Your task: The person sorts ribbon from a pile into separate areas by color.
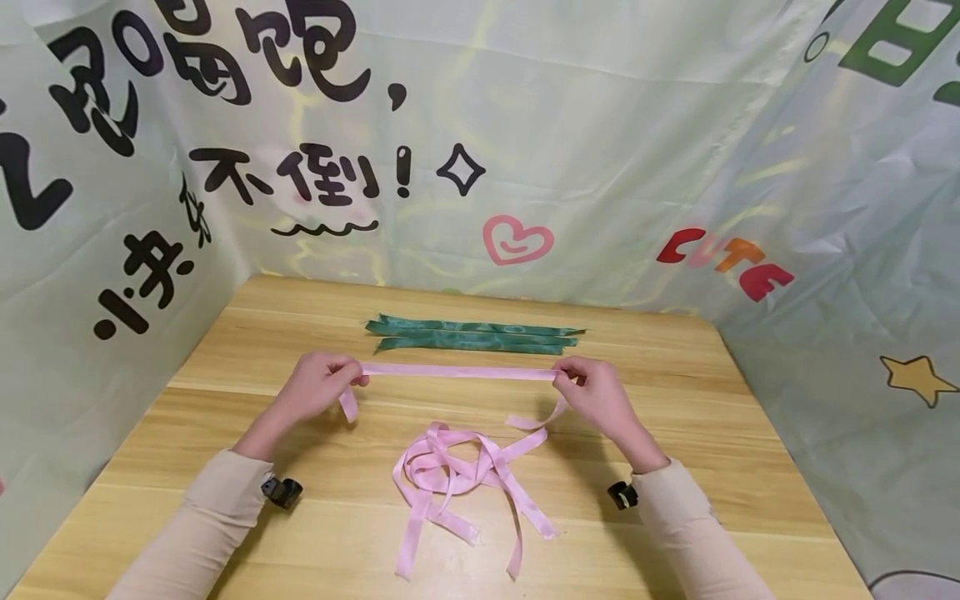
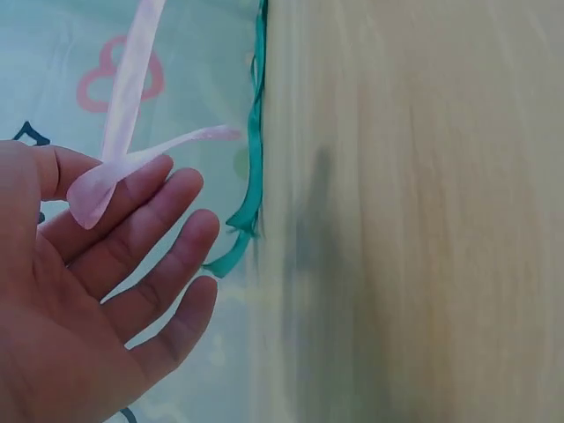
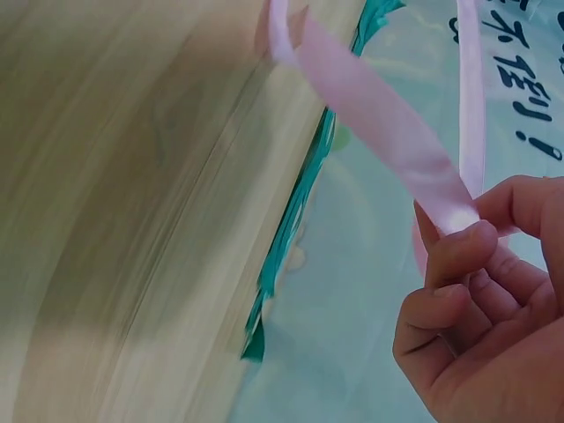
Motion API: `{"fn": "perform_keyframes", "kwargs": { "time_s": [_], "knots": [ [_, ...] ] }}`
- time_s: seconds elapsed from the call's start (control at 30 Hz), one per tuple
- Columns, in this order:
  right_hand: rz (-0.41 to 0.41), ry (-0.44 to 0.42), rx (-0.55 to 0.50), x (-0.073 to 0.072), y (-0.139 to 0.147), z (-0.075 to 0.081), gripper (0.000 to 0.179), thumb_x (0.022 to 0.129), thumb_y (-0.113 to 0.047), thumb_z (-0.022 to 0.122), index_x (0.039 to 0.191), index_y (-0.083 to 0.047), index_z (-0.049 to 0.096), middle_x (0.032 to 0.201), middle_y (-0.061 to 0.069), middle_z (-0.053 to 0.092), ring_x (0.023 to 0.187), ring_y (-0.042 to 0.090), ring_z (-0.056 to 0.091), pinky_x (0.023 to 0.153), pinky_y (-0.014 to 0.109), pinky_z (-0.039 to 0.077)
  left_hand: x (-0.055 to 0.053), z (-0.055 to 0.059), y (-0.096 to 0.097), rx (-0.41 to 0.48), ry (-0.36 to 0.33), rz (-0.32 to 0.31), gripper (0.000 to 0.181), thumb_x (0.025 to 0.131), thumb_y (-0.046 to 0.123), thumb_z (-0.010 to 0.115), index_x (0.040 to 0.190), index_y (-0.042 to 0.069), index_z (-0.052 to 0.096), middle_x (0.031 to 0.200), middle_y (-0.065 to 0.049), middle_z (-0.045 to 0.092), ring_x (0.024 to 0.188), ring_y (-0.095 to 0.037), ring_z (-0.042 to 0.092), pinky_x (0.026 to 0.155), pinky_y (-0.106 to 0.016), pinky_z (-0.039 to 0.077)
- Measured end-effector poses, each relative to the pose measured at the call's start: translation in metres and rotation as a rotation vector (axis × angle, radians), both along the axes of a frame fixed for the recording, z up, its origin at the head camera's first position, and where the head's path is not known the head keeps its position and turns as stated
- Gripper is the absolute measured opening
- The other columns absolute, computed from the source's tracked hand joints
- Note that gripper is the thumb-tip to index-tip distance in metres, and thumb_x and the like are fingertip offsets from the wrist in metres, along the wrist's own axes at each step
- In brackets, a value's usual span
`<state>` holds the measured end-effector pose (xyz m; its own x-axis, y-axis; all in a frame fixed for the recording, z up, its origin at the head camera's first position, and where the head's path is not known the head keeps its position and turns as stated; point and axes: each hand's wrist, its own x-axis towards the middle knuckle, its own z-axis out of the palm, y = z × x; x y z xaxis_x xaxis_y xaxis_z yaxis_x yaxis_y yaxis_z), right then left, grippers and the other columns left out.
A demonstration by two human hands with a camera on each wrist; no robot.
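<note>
One pink ribbon, taut above the counter between left hand and right hand, each pinching it short of a loose tail, seems light, limp and slippery, best gripped near its ends.

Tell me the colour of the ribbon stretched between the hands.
The ribbon is light pink; it shows best in the head view.

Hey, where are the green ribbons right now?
In the head view, the green ribbons lie on the far part of the table, roughly centred left to right, just beyond the pink ribbon stretched between the left hand and right hand.
</note>
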<state>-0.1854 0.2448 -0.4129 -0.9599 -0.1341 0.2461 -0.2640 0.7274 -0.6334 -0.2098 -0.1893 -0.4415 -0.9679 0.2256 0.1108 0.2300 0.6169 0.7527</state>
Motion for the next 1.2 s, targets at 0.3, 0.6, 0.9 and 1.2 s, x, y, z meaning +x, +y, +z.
{"fn": "perform_keyframes", "kwargs": {
  "time_s": [0.3, 0.6, 0.9, 1.2],
  "knots": [
    [-0.068, -0.069, 0.024, 0.001, 0.026, 0.002, 0.021, 0.099, -0.012, 0.062, 0.11, -0.002, 0.077, 0.096, 0.012, 0.076, 0.069, 0.019, 0.051, 0.058, 0.028, 0.039, -0.003, -0.002, -0.011, 0.01, -0.065, 0.05, 0.031, 0.102, 0.018, 0.058, 0.088, 0.007, 0.083, 0.093, -0.008, 0.082, 0.081, -0.016, 0.064, 0.074, -0.03, 0.045],
    [-0.11, -0.103, 0.064, 0.002, 0.046, -0.003, 0.021, 0.099, -0.012, 0.061, 0.108, -0.001, 0.077, 0.093, 0.012, 0.076, 0.07, 0.018, 0.055, 0.06, 0.029, 0.044, -0.003, -0.008, -0.019, 0.014, -0.117, 0.076, 0.03, 0.101, 0.019, 0.06, 0.084, 0.007, 0.081, 0.088, -0.006, 0.08, 0.082, -0.017, 0.062, 0.078, -0.03, 0.045],
    [-0.12, -0.159, 0.082, 0.002, 0.06, -0.006, 0.023, 0.097, -0.012, 0.06, 0.107, 0.0, 0.077, 0.094, 0.014, 0.077, 0.076, 0.019, 0.058, 0.068, 0.033, 0.048, -0.002, -0.016, -0.025, 0.014, -0.095, 0.185, 0.024, 0.098, 0.024, 0.066, 0.097, 0.007, 0.084, 0.088, -0.006, 0.081, 0.076, -0.015, 0.064, 0.069, -0.025, 0.048],
    [-0.127, -0.205, 0.087, -0.001, 0.068, -0.012, 0.024, 0.095, -0.01, 0.06, 0.105, 0.003, 0.077, 0.093, 0.015, 0.076, 0.073, 0.018, 0.058, 0.066, 0.031, 0.048, -0.005, -0.019, -0.033, 0.003, -0.133, 0.208, 0.029, 0.1, 0.025, 0.063, 0.104, 0.003, 0.083, 0.095, -0.01, 0.082, 0.08, -0.013, 0.072, 0.074, -0.025, 0.053]
  ]
}}
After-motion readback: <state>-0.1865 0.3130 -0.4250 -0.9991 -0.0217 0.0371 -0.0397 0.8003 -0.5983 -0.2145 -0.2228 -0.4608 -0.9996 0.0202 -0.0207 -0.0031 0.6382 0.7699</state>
